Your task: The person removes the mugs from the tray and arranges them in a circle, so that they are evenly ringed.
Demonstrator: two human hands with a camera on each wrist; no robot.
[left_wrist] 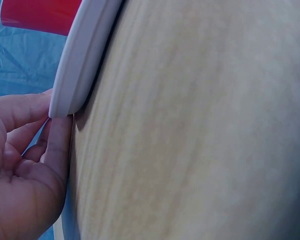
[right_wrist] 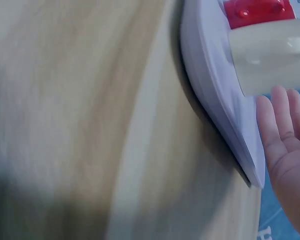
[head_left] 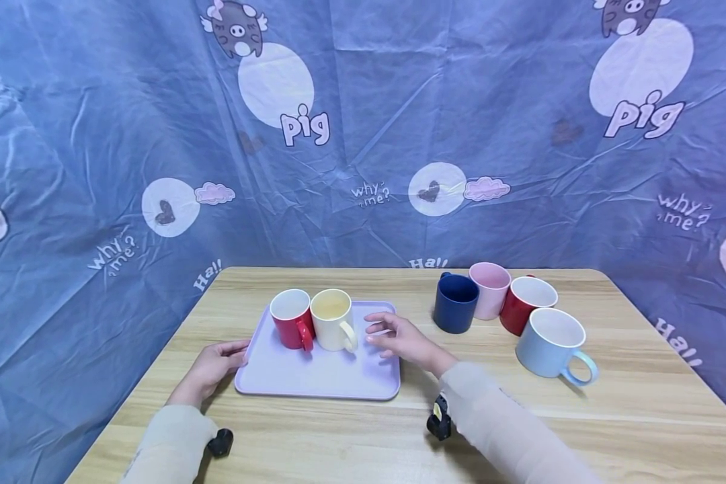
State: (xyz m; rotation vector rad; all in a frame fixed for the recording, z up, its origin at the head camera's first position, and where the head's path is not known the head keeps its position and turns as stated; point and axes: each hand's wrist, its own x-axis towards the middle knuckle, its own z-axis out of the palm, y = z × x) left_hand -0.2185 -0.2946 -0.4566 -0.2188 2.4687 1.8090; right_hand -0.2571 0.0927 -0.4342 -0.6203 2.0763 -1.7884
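While the left hand point(head_left: 214, 365) pinches the lilac tray point(head_left: 314, 378) by the rim nearest it, the right hand point(head_left: 404, 341) is over the tray's other end, loose-fingered and grasping nothing. Just left of that hand stands a cream mug point(head_left: 328, 333), with a red mug point(head_left: 290, 329) beyond (both upright on the tray). To its right, on the bench point(head_left: 314, 437), are a navy mug point(head_left: 456, 312), pink mug point(head_left: 487, 300), second red mug point(head_left: 511, 314) and light blue mug point(head_left: 537, 352). The step seems to be arranging mugs on the steadied tray; the next move probably calls for a gentle right-hand grip clear of neighbouring mugs.
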